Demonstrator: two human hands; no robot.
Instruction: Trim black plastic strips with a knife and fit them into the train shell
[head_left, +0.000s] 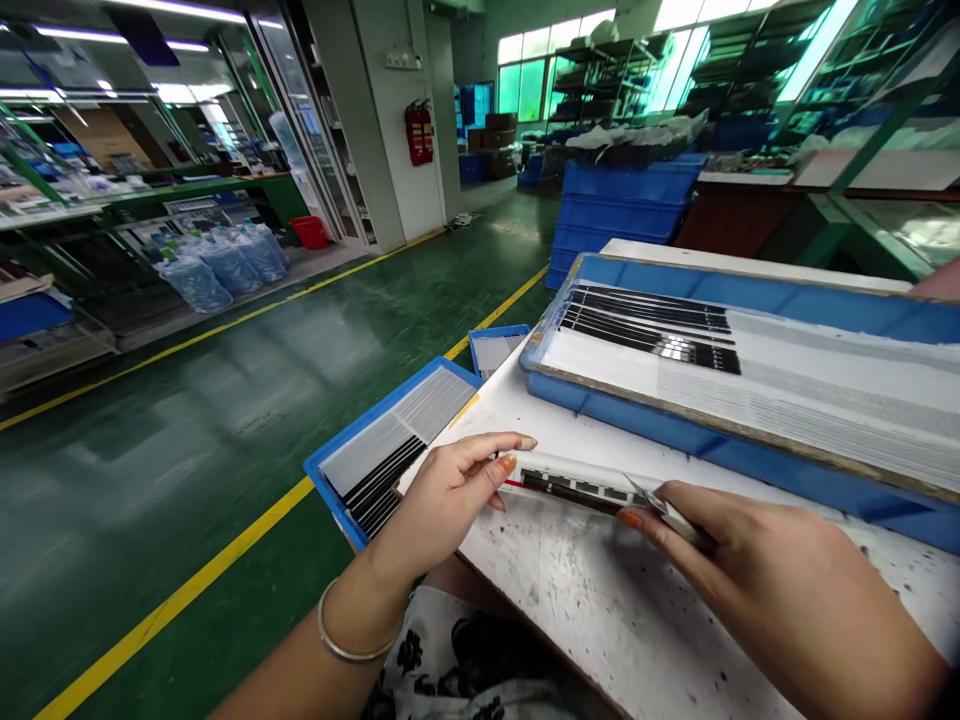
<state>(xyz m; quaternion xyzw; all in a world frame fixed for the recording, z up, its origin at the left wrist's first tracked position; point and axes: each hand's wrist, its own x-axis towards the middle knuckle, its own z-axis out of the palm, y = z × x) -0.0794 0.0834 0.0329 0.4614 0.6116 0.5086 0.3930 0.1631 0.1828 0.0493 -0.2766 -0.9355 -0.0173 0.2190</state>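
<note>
A long, slim white strip [574,487] with dark rectangular sections and a red mark near its left end lies across the work table. My left hand [457,485] grips that left end between thumb and fingers. In my right hand [750,560] is a slim craft knife [679,520], its pointed metal blade angled left over the strip's right part. My right thumb is close to the strip's lower edge. The strip's far right end is hidden behind the right hand.
A blue tray [555,380] with white and black strips stands on the white table [570,570]. Lower, beyond the table's left edge, sits another blue tray [322,465] of strips. Blue crates [622,205] are stacked behind. A yellow line [195,590] crosses the green floor.
</note>
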